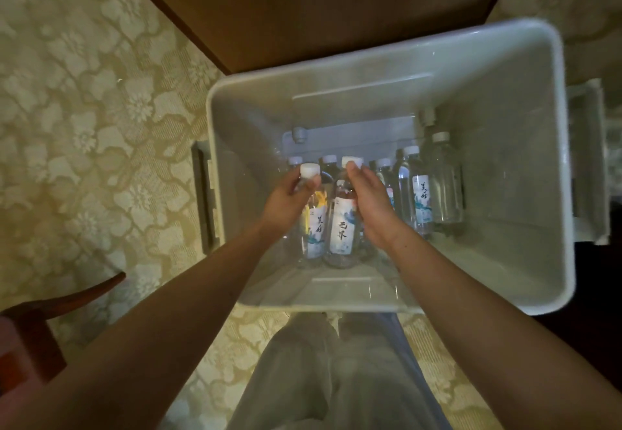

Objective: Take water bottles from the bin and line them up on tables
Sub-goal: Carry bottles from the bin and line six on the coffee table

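Both hands grasp upright water bottles [341, 231] inside a white bin [505, 177].
Left hand [289, 199] fingers circle one neck; right hand [370, 207] fingers pinch another's cap. Such small holds may slip, toppling neighbours.

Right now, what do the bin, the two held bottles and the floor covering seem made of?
Bin: pale moulded plastic, smooth, faint sheen, rounded rim. Left bottle and right bottle, gripped near the caps by left hand and right hand: clear, likely plastic, see-through walls; labels paper or film, unclear. Carpet: woven textile, raised floral pattern.
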### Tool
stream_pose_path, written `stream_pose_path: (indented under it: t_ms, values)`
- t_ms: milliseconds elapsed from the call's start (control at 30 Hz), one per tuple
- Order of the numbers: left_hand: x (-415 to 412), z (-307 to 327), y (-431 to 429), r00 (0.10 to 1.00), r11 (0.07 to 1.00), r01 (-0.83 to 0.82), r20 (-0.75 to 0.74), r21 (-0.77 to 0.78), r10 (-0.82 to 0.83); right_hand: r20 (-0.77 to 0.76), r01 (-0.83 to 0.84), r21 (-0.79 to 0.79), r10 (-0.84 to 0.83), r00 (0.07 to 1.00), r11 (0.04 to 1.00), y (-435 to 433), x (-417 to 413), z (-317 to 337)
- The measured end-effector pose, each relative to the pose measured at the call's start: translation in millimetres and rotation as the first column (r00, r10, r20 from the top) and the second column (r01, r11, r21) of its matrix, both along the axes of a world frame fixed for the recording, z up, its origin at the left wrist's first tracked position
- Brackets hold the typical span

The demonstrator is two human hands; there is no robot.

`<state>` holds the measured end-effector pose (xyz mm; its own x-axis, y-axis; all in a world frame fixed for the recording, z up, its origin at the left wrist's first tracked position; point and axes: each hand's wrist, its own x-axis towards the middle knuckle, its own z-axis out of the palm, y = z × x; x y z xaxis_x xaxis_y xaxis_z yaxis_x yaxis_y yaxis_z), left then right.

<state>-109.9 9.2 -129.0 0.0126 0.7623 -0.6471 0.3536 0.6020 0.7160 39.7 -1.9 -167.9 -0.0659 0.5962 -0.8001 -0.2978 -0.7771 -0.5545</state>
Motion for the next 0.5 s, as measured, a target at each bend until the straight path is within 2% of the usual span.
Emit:
stream_pose_path:
  t_ms: [133,267,367,500]
  values:
    - [9.7,33.7,4.4,0.995,0.998,-0.042,0.092,0.038,0.038,-0.034,-0.03,0.005,0.03,0.999,1.0,10.8,14.9,34.5]
    - [10.1,67.8,-1.8,0.973,0.993,-0.12,0.2,0.003,0.117,-0.005,-0.136,0.043,0.137,0.991,0.99,15.9,27.0,75.6]
    - [7.3,96.6,-10.3,0.95,0.98,-0.201,0.241,-0.009,0.197,0.013,-0.215,0.083,0.214,0.977,0.973,16.8,28.2,110.7]
    - [-2.6,137.3,-29.7,0.932,0.958,-0.283,0.251,0.047,0.263,-0.02,-0.253,0.12,0.257,0.966,0.96,10.4,14.4,156.1]
